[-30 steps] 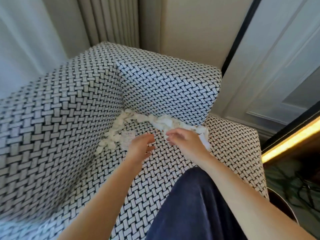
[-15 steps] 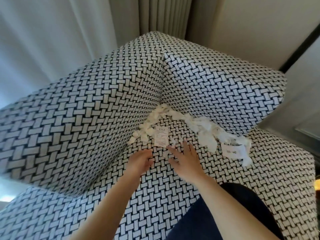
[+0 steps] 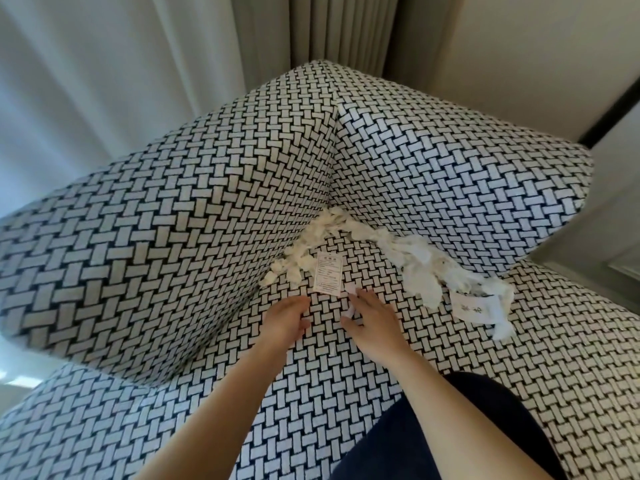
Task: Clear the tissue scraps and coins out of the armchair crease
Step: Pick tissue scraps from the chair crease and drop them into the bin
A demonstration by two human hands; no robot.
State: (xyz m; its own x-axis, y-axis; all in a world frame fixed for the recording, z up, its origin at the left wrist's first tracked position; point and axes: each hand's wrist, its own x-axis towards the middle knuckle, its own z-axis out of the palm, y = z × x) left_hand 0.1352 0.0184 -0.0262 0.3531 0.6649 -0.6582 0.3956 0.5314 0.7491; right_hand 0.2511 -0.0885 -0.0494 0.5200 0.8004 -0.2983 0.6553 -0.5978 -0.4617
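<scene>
Scraps: tissue scraps (image 3: 408,258) line the armchair (image 3: 173,244) crease, from the corner out along the armrest side.
Coins: none visible; perhaps buried.
Left hand (image 3: 285,317): loosely curled, grasping nothing, resting on the seat.
Right hand (image 3: 372,313): fingers spread, a small white scrap at its fingertips, near the printed label (image 3: 328,277).
Why: both hands sit just short of the crease, likely to scoop.

Left hand (image 3: 285,318) loosely curled; right hand (image 3: 372,315) fingers spread, both outstretched.
</scene>
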